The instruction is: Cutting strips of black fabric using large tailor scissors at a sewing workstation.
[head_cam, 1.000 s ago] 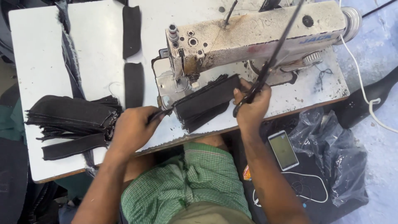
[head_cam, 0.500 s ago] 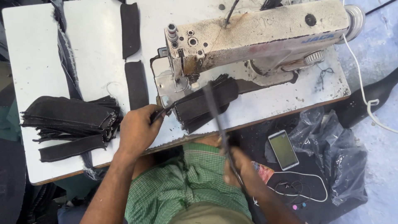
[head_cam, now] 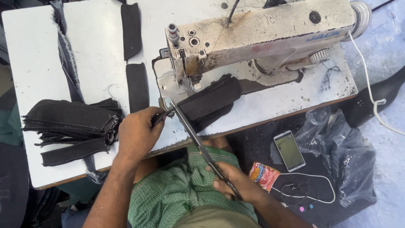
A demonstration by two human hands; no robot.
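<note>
Far left of frame: stack of black fabric pieces [head_cam: 69, 120] lying on the white counter [head_cam: 33, 50], one loose strip at its lower edge. Two more black strips [head_cam: 134, 55] sit upper centre-left, end to end, apart from the stack.

My left hand [head_cam: 137, 135] is centre-left, near the counter's front edge. Fingers clenched, pinching the near end of the black fabric piece [head_cam: 209, 101]. That piece runs up and right from the pinch to the needle area of the sewing machine [head_cam: 261, 33], which is a worn cream body filling the upper centre to upper right.

Long scissors [head_cam: 198, 141] cross the centre diagonally. Tips are right at the pinched fabric end, touching or just beside it; I can't tell if the blades are parted. Handles are low centre in my right hand [head_cam: 236, 185], fingers wrapped around them, held over the green checked cloth [head_cam: 177, 190] on my lap.

Right of that, on the dark floor: a small red packet [head_cam: 263, 175], a phone [head_cam: 289, 150] face up, a white cable [head_cam: 312, 196], a crumpled dark plastic bag [head_cam: 341, 152].
</note>
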